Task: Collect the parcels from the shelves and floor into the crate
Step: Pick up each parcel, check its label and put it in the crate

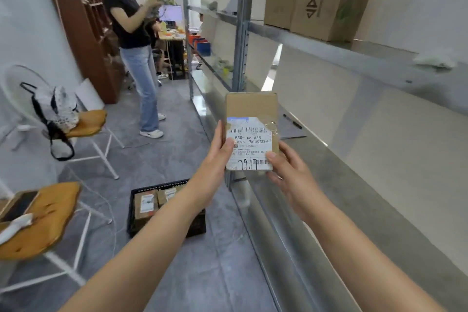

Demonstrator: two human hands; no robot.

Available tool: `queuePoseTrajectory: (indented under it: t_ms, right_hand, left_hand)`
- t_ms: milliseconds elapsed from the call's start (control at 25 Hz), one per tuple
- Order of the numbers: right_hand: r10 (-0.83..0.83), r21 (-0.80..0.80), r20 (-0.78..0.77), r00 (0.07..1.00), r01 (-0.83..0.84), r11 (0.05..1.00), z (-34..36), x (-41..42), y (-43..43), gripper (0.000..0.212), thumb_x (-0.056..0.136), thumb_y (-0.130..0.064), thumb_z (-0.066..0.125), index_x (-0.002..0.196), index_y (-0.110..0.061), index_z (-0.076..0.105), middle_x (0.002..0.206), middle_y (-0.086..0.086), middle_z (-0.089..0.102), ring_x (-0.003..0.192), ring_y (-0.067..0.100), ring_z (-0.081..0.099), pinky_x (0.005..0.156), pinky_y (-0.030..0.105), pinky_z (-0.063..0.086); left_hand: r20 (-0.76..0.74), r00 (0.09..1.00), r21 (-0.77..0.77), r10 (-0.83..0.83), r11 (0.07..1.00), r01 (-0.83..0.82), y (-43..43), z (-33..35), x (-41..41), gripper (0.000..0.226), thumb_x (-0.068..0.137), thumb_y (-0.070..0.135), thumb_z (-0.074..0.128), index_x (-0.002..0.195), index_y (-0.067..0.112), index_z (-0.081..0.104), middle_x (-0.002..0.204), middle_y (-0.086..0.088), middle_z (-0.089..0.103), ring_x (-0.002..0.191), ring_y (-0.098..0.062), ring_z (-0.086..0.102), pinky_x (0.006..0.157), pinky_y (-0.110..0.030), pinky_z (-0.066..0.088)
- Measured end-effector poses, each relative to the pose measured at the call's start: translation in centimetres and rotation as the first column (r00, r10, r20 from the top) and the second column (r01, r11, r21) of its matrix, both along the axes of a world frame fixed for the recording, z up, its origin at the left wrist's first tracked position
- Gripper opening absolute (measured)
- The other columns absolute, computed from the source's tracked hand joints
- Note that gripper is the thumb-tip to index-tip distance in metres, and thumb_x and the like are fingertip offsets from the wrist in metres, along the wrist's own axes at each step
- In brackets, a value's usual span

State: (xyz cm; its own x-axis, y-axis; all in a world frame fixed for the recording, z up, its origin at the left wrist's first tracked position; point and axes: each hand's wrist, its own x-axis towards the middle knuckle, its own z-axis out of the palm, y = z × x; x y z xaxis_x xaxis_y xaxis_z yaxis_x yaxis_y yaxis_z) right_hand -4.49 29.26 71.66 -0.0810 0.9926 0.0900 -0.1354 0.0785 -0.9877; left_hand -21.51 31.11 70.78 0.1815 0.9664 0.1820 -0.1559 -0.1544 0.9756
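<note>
Here the parcel point(250, 109), a flat brown cardboard one, is held upright in the air in front of the rack, its white label point(249, 144) facing the camera. The left hand point(215, 159) grips its left edge, with the thumb on the label and the fingers behind the card. The right hand point(291, 175) grips the lower right corner, with the thumb on the front by the barcode and the fingers curled behind.

Below the left forearm the black crate point(130, 213) stands on the grey floor point(202, 273), near the foot of the rack. Packed parcels point(145, 205) lie inside it, labels up, partly hidden by the arm.

To the right runs the metal rack point(240, 33). On its middle shelf, just beyond the parcel, a black pen point(292, 121) lies on a grey sheet point(288, 132). On the upper shelf two cardboard boxes stand touching, the big box point(329, 6) nearer and the small box point(279, 6) beyond it.

Left of the crate stands a white chair point(43, 223) with an orange cushion, and a phone point(20, 205) lies on it. A second chair point(88, 121) farther back carries a black-and-white bag point(58, 111). Behind it a white fan point(15, 88) stands against the wall. Down the aisle another person point(131, 33), in a black top and jeans, stands holding something at chest height.
</note>
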Motion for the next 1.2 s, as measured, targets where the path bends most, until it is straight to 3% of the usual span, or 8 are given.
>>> queuePoseTrajectory:
  t_ms: [120,280,560,680,760,1000,1080,1200]
  right_hand:
    - [0.148,-0.087,-0.01,0.989,-0.148,0.985,-2.0,-4.1,5.7,0.049,0.078,-0.029,0.067,0.125,-0.021,0.056,0.119,0.0,0.067,0.108,0.013,0.064,0.092,0.032,0.051]
    - [0.311,-0.202,-0.017,0.95,-0.308,0.93,-5.2,-11.0,12.4,0.025,0.088,-0.019,0.062,0.112,-0.027,0.059,0.12,0.003,0.064,0.101,0.01,0.063,0.093,0.032,0.05]
    - [0.373,-0.295,0.025,0.928,-0.349,0.889,-8.7,-22.1,24.7,0.029,0.091,-0.021,0.056,0.119,-0.028,0.053,0.122,0.002,0.062,0.1,0.009,0.064,0.084,0.027,0.052]
    - [0.42,-0.353,0.076,0.904,-0.37,0.86,-11.1,-24.9,30.3,0.027,0.091,-0.022,0.058,0.115,-0.032,0.053,0.126,0.0,0.06,0.111,0.015,0.061,0.098,0.038,0.049]
    - [0.495,-0.411,0.129,0.859,-0.408,0.815,-13.7,-26.6,34.3,0.028,0.09,-0.024,0.058,0.115,-0.034,0.051,0.129,0.001,0.058,0.116,0.018,0.058,0.103,0.043,0.045]
    - [0.8,-0.585,0.226,0.556,-0.58,0.568,-22.8,-32.2,45.4,0.055,0.087,-0.029,0.063,0.135,-0.037,0.037,0.128,0.001,0.057,0.104,0.009,0.06,0.092,0.024,0.047]
    - [0.863,-0.639,0.24,0.444,-0.598,0.485,-27.1,-34.1,47.5,0.058,0.092,-0.025,0.057,0.139,-0.04,0.027,0.122,-0.001,0.059,0.099,0.001,0.059,0.078,0.005,0.044]
    - [0.868,-0.724,0.162,0.469,-0.541,0.428,-35.3,-36.4,49.6,0.063,0.096,-0.022,0.049,0.137,-0.047,0.009,0.121,-0.011,0.058,0.091,-0.011,0.056,0.062,0.0,0.043]
  left_hand:
    - [0.021,0.981,-0.067,0.19,0.98,-0.189,2.9,-1.4,-5.0,0.076,0.089,0.05,0.049,0.147,0.043,0.001,0.156,0.015,0.023,0.142,-0.008,0.028,0.118,-0.042,0.024]
    - [-0.03,0.954,-0.116,0.297,0.947,-0.299,7.4,-4.2,-12.5,0.061,0.095,0.035,0.048,0.139,0.054,0.01,0.148,0.012,0.041,0.132,-0.013,0.046,0.111,-0.046,0.036]
    - [-0.045,0.94,-0.236,0.339,0.911,-0.34,19.6,-7.7,-23.2,0.072,0.093,0.037,0.054,0.147,0.048,0.007,0.15,0.007,0.039,0.13,-0.018,0.048,0.108,-0.05,0.039]
    - [-0.145,0.904,-0.331,0.402,0.842,-0.427,24.2,-9.7,-26.9,0.082,0.092,0.03,0.058,0.149,0.043,0.0,0.157,0.013,0.02,0.13,-0.013,0.044,0.108,-0.048,0.038]
    - [-0.142,0.89,-0.39,0.434,0.801,-0.453,27.1,-12.3,-29.0,0.072,0.093,0.025,0.058,0.147,0.041,0.013,0.154,0.012,0.03,0.122,-0.013,0.051,0.099,-0.045,0.047]
    - [-0.091,0.784,-0.557,0.614,0.622,-0.551,32.6,-23.1,-32.4,0.043,0.096,0.016,0.051,0.121,0.048,0.038,0.117,0.025,0.058,0.104,0.0,0.06,0.073,-0.019,0.054]
    - [-0.116,0.748,-0.629,0.654,0.535,-0.565,34.8,-27.7,-33.0,0.044,0.097,0.017,0.049,0.13,0.044,0.037,0.12,0.021,0.06,0.109,-0.005,0.061,0.084,-0.027,0.053]
    - [-0.151,0.773,-0.712,0.616,0.475,-0.517,37.9,-36.2,-34.2,0.054,0.097,0.02,0.05,0.146,0.032,0.03,0.134,0.001,0.058,0.116,-0.016,0.059,0.099,-0.038,0.048]
